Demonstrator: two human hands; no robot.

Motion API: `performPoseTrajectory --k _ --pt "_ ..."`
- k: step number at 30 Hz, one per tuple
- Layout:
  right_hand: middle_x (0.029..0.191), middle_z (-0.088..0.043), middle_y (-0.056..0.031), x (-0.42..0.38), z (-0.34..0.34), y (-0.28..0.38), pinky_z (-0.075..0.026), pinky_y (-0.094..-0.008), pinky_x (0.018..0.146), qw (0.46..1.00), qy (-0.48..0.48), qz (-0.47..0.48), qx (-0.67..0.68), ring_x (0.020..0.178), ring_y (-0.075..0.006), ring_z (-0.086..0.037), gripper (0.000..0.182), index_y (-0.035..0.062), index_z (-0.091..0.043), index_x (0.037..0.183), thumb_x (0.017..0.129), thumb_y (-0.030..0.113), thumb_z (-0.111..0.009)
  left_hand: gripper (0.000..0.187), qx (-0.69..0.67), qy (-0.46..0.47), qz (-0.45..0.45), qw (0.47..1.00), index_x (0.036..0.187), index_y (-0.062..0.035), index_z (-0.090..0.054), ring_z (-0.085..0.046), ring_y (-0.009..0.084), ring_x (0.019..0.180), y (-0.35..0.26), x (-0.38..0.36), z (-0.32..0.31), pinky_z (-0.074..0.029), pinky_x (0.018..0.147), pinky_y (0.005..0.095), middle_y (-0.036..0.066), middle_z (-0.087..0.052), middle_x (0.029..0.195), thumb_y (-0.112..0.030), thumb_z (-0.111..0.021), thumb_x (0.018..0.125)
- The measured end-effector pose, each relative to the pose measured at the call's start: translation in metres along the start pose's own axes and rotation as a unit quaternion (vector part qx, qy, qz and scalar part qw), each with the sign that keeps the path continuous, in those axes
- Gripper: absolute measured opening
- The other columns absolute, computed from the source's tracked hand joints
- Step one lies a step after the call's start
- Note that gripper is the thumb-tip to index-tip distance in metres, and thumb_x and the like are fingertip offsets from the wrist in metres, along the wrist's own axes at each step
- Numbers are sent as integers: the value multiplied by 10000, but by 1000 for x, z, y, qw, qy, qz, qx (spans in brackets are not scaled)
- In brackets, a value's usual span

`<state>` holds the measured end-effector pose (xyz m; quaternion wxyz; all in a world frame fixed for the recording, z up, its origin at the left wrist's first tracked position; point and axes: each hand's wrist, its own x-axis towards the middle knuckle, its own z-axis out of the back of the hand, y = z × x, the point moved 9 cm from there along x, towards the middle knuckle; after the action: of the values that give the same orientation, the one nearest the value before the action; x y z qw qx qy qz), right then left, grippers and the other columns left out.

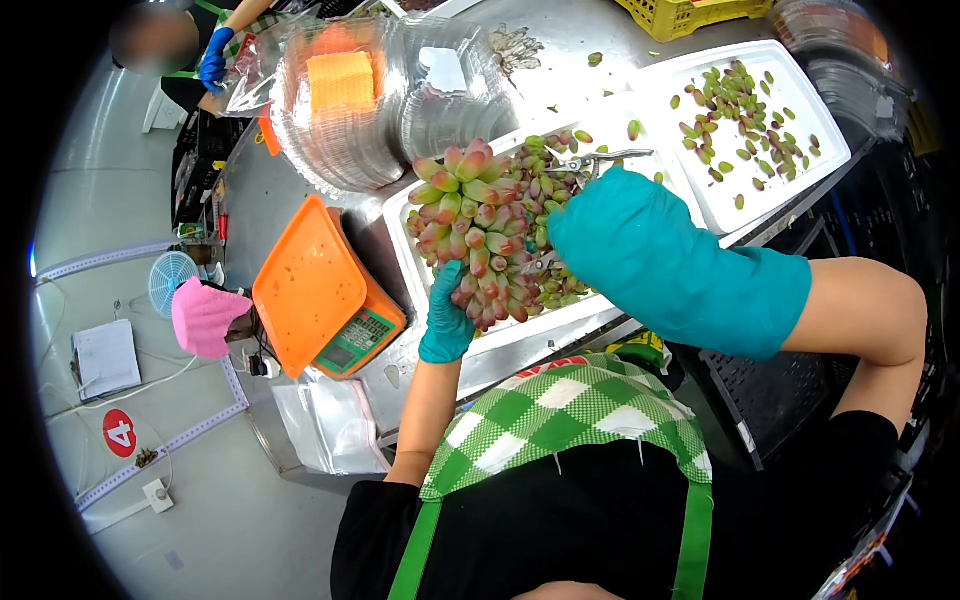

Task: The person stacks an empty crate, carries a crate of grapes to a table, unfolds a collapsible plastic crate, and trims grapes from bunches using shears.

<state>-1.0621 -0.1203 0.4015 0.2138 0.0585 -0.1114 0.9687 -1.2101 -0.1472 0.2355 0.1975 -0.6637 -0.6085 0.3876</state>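
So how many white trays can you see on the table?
2: one white plastic tray under the bunch of red-green grapes, one white plastic tray of loose grapes at the far right. Others may be hidden.

A large bunch of elongated pink-green grapes [480,225] hangs over a white tray [405,215], small scissors [590,160] at its top.

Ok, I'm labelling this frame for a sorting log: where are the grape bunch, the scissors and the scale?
grape bunch [478,222]: head view, on the pink-green grapes at the bunch's middle.
scissors [600,159]: head view, on the metal blades above the teal glove.
scale [308,283]: head view, on the orange weighing pan.
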Motion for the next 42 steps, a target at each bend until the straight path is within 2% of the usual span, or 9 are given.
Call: performPoseTrajectory --k 5,9,11,14,17,20,24,34,42 --pt "617 -469 -80 -8 13 -9 -401 -331 560 984 -87 13 157 592 -237 -480 101 18 -517 725 636 50 -553 477 -15 -8 1 1000 1224 -90 -350 -454 256 1070 1 1 -3 -386 910 398 104 -430 1200 -350 -445 835" --pt "663 -491 -80 -13 0 -30 -407 -338 578 988 32 -94 114 640 -234 -500 206 26 -533 829 641 88 -593 548 -149 41 -14 988 1258 -79 -299 -399 274 1130 -2 10 -5 -351 942 419 124 -384 1240 -341 -483 813" --pt "684 -504 -74 -20 14 -43 -408 -344 578 981 -52 -88 164 648 -228 -511 250 47 -535 869 638 105 -613 551 -199 74 -12 977 1257 -80 -298 -405 276 1122 -4 13 -8 -357 936 420 125 -388 1235 -349 -481 813" --pt "694 -509 -55 -41 -51 -55 -409 -356 591 984 113 -137 8 645 -219 -528 295 81 -537 916 642 131 -634 555 -188 71 -35 979 1256 -81 -297 -414 279 1110 -11 16 -5 -365 927 422 125 -392 1227 -362 -476 812" --pt "699 -535 -49 -47 -42 -53 -419 -348 562 964 108 -183 161 620 -221 -550 308 113 -552 943 655 163 -647 560 -155 59 -58 984 1255 -82 -295 -423 282 1098 -16 16 -4 -373 918 423 126 -397 1219 -376 -472 812" --pt "704 -563 -62 -38 -19 -36 -429 -336 519 946 30 -156 282 600 -223 -563 335 124 -562 964 652 195 -664 565 -138 54 -73 986 1254 -83 -294 -432 285 1085 -17 15 -5 -382 909 425 127 -401 1211 -389 -468 811" --pt "705 -569 -62 -30 -25 -18 -433 -332 498 941 60 -139 303 587 -228 -563 381 150 -564 1019 655 209 -659 572 -115 48 -96 988 1252 -85 -293 -443 288 1069 -19 13 -7 -393 897 427 128 -407 1201 -406 -462 810" --pt "817 -472 -73 -25 -47 2 -378 -351 651 945 42 -155 286 750 -229 -469 555 137 -465 1151 638 229 -654 646 -160 44 -70 984 1259 -84 -263 -467 309 1029 0 13 7 -420 862 448 139 -412 1177 -476 -464 787" --pt "828 -457 -73 -26 -48 -1 -358 -358 702 955 17 -162 248 780 -224 -453 575 101 -452 1162 641 247 -646 526 -185 103 -83 974 1245 -96 -310 -398 282 1119 -2 10 -4 -333 944 437 115 -375 1243 -383 -454 828"
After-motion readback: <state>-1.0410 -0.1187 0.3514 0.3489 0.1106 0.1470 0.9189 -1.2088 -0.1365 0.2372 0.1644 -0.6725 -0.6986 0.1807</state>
